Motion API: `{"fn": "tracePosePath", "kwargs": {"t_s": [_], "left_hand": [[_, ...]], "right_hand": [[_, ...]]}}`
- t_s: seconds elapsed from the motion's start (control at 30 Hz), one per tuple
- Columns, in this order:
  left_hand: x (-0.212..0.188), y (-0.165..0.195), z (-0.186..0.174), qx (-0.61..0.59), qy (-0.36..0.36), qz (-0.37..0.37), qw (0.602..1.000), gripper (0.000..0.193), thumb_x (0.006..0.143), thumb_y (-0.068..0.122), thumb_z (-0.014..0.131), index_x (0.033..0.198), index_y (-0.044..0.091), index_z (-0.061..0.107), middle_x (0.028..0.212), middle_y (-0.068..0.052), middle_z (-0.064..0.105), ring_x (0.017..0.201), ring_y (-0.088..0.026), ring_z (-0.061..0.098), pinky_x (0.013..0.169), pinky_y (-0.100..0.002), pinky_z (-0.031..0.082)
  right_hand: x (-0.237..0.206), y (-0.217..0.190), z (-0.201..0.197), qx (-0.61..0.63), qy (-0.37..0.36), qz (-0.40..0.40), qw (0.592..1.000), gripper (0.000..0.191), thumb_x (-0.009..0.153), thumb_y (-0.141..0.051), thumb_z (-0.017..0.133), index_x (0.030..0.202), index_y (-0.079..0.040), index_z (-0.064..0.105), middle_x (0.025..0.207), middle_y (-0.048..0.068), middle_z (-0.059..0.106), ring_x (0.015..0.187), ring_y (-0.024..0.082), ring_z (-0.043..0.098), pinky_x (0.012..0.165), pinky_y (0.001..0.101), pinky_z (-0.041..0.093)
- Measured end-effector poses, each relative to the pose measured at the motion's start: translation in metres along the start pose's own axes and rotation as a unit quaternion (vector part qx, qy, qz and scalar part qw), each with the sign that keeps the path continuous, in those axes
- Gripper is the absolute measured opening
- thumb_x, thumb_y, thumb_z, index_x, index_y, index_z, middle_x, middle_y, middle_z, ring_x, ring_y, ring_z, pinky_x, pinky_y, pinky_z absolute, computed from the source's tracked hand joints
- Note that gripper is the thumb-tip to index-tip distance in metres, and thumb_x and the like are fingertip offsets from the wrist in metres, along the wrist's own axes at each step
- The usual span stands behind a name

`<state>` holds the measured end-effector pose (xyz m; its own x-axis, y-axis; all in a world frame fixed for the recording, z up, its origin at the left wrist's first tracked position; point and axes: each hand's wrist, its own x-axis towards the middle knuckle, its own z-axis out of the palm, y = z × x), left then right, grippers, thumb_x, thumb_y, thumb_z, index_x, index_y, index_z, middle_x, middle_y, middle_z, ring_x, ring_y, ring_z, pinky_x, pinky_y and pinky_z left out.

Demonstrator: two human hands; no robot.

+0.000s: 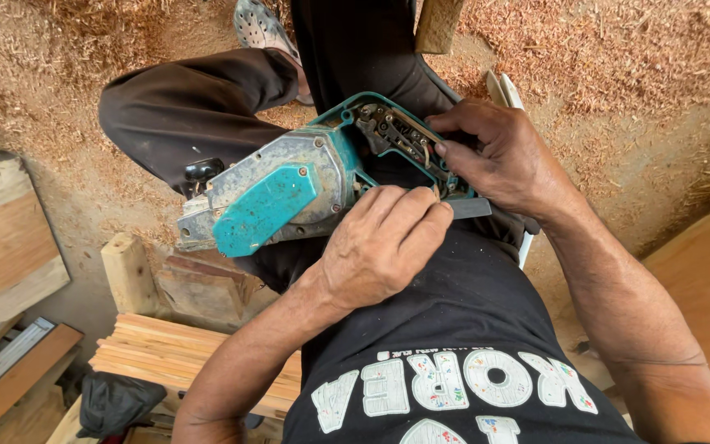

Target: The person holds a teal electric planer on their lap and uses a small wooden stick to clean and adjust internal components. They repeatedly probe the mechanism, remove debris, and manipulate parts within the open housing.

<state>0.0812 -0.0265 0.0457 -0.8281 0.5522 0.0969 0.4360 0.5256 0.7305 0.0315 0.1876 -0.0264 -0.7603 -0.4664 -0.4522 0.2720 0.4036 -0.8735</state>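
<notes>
A teal and grey power planer (pixel 289 193) with its handle casing opened is kept on the lap, at 12 o'clock from the shirt. The left hand (pixel 380 247) is closed around a thin tool, seemingly a screwdriver (pixel 466 208), whose tip is directed to the open handle (pixel 396 136). The right hand (pixel 507 160) is wrapped on the handle at 2 o'clock, and its thumb is pressed on the exposed switch parts.

The step in hand is judged to be work inside the handle; a steady tool tip and a firmly held body are called for next.

Counted: 1 planer, 1 tool, 2 hands, 1 stack of wood strips (pixel 166 349) at 7 o'clock, sawdust (pixel 618 49) on the ground.
</notes>
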Motion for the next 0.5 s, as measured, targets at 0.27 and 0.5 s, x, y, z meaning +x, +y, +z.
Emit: {"fn": "tracePosePath", "kwargs": {"t_s": [0.27, 0.5], "left_hand": [[-0.023, -0.008, -0.003, -0.143, 0.079, -0.048, 0.985, 0.024, 0.093, -0.005, 0.073, 0.114, -0.002, 0.061, 0.109, -0.014, 0.063, 0.094, -0.028, 0.067, 0.082, -0.038, 0.058], [-0.026, -0.031, -0.068, 0.081, 0.132, -0.063, 0.986, 0.011, 0.098, -0.008, 0.063, 0.109, -0.009, 0.063, 0.100, -0.020, 0.068, 0.086, -0.031, 0.067, 0.071, -0.041, 0.053]], "right_hand": [[0.004, -0.001, 0.013, 0.005, -0.019, 0.011, 1.000, 0.031, 0.096, -0.009, 0.072, 0.123, 0.005, 0.068, 0.105, 0.011, 0.072, 0.090, 0.017, 0.068, 0.075, 0.0316, 0.055], [0.003, 0.002, 0.021, -0.033, -0.027, 0.054, 0.998, 0.035, 0.096, -0.021, 0.073, 0.122, 0.003, 0.069, 0.103, 0.014, 0.073, 0.084, 0.020, 0.072, 0.067, 0.0313, 0.058]]}}
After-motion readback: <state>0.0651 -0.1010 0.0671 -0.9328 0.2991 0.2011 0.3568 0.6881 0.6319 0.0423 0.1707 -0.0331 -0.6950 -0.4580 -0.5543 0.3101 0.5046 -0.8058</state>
